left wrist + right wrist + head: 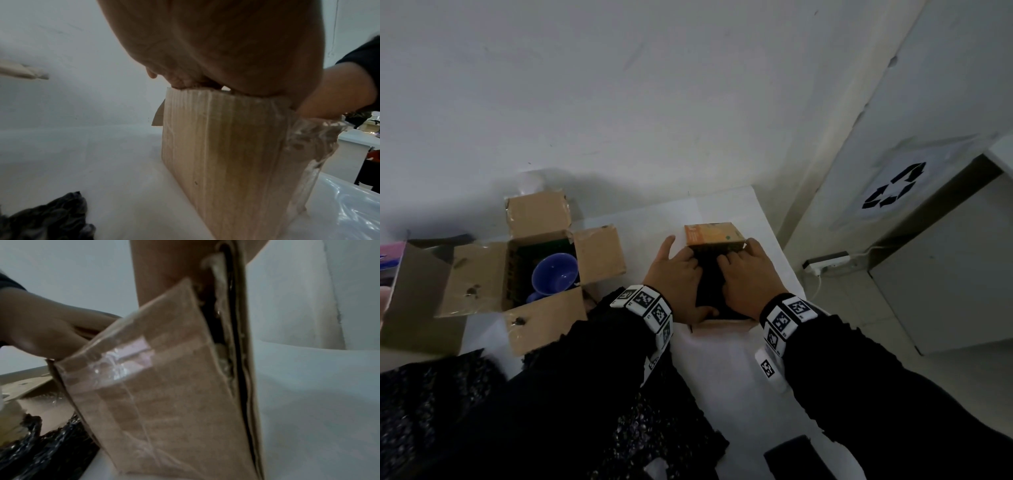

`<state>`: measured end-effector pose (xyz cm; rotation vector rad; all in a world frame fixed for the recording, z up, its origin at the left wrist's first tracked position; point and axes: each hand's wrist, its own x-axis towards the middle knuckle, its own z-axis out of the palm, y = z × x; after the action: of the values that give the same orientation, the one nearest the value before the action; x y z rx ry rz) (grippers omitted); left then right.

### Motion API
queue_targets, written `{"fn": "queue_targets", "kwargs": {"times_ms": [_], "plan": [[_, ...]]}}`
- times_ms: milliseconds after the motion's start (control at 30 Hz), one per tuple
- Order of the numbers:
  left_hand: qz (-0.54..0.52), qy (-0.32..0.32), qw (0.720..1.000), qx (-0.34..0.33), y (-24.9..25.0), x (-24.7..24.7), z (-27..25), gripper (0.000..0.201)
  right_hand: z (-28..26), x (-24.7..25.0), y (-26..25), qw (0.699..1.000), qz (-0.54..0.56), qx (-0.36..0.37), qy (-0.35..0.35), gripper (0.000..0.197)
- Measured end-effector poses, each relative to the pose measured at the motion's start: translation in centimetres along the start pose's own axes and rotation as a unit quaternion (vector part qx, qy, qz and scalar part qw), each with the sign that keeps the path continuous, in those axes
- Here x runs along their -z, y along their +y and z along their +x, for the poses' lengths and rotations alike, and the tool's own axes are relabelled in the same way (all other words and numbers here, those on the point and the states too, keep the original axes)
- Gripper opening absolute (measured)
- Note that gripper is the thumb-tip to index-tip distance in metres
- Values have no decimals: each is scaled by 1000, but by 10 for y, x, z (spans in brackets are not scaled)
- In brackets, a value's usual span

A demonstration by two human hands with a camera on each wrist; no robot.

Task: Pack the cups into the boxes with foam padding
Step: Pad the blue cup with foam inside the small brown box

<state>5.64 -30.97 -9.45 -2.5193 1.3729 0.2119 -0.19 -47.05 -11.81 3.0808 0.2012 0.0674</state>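
A small cardboard box (pixel 722 327) stands on the white table, its orange printed flap (pixel 714 234) standing up at the far side. Black foam (pixel 708 284) fills its top. My left hand (pixel 681 270) and right hand (pixel 743 274) lie side by side on that foam, fingers bent and pressing down, left thumb spread off the box's left side. The fingertips are lost in the dark foam. From the left wrist, my palm (pixel 216 48) sits on the box's (pixel 226 146) top edge. A blue cup (pixel 554 274) lies in a larger open box (pixel 541 322) to the left.
A third open box (pixel 414 291) stands at the far left edge. Loose black foam sheets (pixel 431 394) lie at the near left, and a flat black piece (pixel 791 455) near the front edge. The table's right edge (pixel 787 260) drops to a floor with a power strip (pixel 825 262) and a cabinet (pixel 945 274).
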Motion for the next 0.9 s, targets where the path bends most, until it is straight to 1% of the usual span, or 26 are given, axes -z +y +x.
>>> {"fn": "queue_targets", "kwargs": {"times_ms": [133, 167, 233, 300, 400, 533, 600, 633, 700, 767, 800, 833, 867, 900], "plan": [[5, 11, 1000, -20, -2, 3, 3, 94, 4, -1, -1, 997, -23, 10, -67, 19], [5, 20, 999, -25, -3, 5, 2, 94, 4, -1, -2, 997, -24, 9, -70, 20], [18, 52, 998, -33, -5, 7, 1, 93, 3, -1, -2, 998, -18, 0, -53, 25], [26, 65, 997, -32, -5, 8, 1, 90, 1, -4, 0, 1000, -7, -5, -26, 31], [12, 48, 998, -28, -3, 7, 3, 89, -1, -6, -1, 1000, -14, 6, -5, 27], [-29, 31, 999, -24, -9, 2, 7, 99, 1, -7, 0, 999, -29, 15, -9, 19], [-50, 16, 998, -25, -9, 0, 8, 100, 1, -6, 2, 1000, -4, 21, -7, 17], [-62, 19, 997, -29, -9, 1, 9, 97, 0, -5, 4, 1000, 23, 14, 10, 17], [-105, 60, 992, -36, -9, 1, 6, 82, -6, -2, 6, 991, 109, -37, 71, 21], [-168, 141, 976, -14, -10, -2, 1, 61, -14, -1, 8, 963, 193, -120, 148, 18], [-191, 188, 963, 17, -11, -6, -2, 53, -18, -1, 9, 942, 233, -168, 173, 18], [-208, 223, 951, 60, -11, -10, -5, 47, -21, -2, 9, 921, 276, -213, 173, 21], [-224, 236, 940, 103, -11, -14, -7, 44, -23, -3, 9, 899, 322, -254, 155, 26], [-251, 221, 932, 143, -10, -15, -9, 46, -23, -2, 8, 879, 362, -284, 126, 30]]}}
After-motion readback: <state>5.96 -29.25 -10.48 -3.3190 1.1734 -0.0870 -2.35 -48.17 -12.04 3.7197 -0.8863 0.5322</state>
